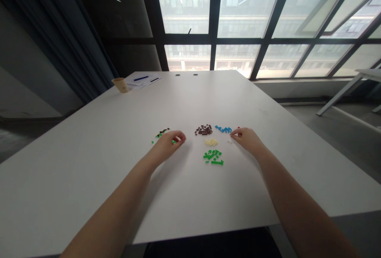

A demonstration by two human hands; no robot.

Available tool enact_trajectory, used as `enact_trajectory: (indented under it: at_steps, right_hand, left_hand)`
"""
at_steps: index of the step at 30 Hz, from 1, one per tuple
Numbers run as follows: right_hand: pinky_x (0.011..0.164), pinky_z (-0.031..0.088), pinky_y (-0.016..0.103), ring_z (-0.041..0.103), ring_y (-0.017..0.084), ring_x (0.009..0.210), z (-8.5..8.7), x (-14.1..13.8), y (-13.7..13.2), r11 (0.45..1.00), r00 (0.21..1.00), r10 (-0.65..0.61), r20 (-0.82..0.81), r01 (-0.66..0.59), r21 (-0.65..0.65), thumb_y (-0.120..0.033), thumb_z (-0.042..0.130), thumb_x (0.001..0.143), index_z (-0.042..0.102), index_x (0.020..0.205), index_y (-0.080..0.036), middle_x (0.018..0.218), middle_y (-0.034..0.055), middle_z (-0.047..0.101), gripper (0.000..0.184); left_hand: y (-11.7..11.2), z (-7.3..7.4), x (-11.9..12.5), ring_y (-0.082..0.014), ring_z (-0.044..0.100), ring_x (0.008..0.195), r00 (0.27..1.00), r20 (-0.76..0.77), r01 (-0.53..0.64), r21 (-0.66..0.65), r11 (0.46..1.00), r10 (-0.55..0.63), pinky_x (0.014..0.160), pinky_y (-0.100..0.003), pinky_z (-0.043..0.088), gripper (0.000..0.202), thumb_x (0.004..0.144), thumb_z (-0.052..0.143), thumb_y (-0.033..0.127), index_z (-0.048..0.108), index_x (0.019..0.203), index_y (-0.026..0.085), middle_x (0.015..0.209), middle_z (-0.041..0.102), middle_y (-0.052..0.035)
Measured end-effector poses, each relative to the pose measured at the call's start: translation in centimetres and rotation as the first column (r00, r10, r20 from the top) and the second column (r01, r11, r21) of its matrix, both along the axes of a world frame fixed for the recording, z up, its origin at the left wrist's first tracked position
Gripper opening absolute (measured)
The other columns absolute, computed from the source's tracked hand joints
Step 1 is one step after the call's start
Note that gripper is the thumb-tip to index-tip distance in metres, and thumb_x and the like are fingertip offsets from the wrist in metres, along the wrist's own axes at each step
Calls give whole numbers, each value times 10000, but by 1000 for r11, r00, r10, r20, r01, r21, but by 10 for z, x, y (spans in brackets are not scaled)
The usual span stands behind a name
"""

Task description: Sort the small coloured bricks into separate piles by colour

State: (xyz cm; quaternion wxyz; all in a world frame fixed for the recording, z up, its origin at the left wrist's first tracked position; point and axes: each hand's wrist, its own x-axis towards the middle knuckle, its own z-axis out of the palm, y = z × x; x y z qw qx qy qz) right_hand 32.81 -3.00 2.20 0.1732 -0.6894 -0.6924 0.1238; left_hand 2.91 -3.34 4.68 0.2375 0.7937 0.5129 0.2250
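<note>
My left hand (pixel 166 143) is curled, thumb and fingertips close together in a pinch; whatever lies between them is too small to make out. It partly covers a mixed pile of green and dark toy bricks (pixel 161 133). On the right, my right hand (pixel 246 139) pinches thumb against forefinger beside the blue bricks (pixel 224 129) and a few white bricks (pixel 229 141). What it grips, if anything, cannot be seen. Between the hands lie piles of dark brown bricks (pixel 204 130), pale yellow bricks (pixel 211 142) and green bricks (pixel 213 155). A red brick (pixel 238 127) peeks out behind the right hand.
The white table (pixel 190 99) reaches towards the windows. At its far left stand a tan cup (pixel 120 85) and papers (pixel 137 81) with a blue pen (pixel 141 78) on them. Two round dark discs (pixel 177 75) sit near the far edge.
</note>
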Motion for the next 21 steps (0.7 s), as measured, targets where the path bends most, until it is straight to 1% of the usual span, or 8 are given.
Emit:
enact_trajectory:
  at_steps: [3,5,7,9,11,13,18,21]
  right_hand:
    - [569,349,227,495,118,575,1,-14,-4,993,993,84,-77,-77,87,-287,521,755,708,825,-206,678,25,639,216]
    - [577,360,224,496,112,575,1,-23,-6,977,974,173,-146,-151,154,-278,519,762,703,825,-201,712,26,651,209]
    - [575,367,221,491,104,564,0,-32,-9,950,942,269,-202,-224,220,-273,517,772,696,829,-194,727,27,652,204]
    - [575,370,220,489,99,555,-1,-40,-11,916,905,355,-232,-288,279,-271,512,786,689,831,-188,726,28,647,201]
    - [579,372,219,488,95,556,-2,-46,-14,881,872,427,-239,-342,327,-269,509,797,682,834,-186,719,29,640,196]
    - [591,372,219,488,94,563,0,-52,-18,849,848,480,-226,-385,362,-265,508,805,677,841,-186,695,26,628,190]
    - [677,380,246,508,113,631,3,-60,-25,799,826,533,-184,-420,430,-277,511,817,667,876,-198,669,19,598,184]
    - [696,379,261,509,124,665,1,-63,-26,762,807,567,-162,-440,474,-283,504,828,663,915,-216,681,21,581,193]
  left_hand:
    - [-8,-6,17,-123,593,718,986,166,-26,146,989,1,612,-228,452,169,783,495,300,559,905,203,849,651,-17]
    - [-12,-13,26,-120,593,730,978,210,-43,256,966,-12,647,-242,458,215,787,521,312,519,977,211,853,656,-12]
    - [-15,-20,31,-128,593,764,982,183,-24,386,922,-51,708,-270,455,217,794,535,298,507,993,215,845,662,-13]
    - [-16,-25,32,-141,590,806,989,112,30,497,867,-98,758,-297,439,202,801,537,276,513,993,220,846,670,-17]
    - [-17,-26,31,-148,586,828,991,54,72,555,829,-123,775,-307,423,202,805,536,266,517,1002,223,856,676,-20]
    - [-18,-24,31,-149,584,837,993,29,78,560,825,-114,779,-304,413,206,812,529,273,516,1011,223,871,679,-23]
    - [-21,-21,32,-152,588,870,998,-12,66,478,876,-68,816,-307,391,208,829,497,313,522,1013,220,895,686,-31]
    - [-22,-23,34,-158,593,878,996,-13,88,436,896,-91,826,-318,387,222,828,498,321,508,1028,224,891,691,-29]
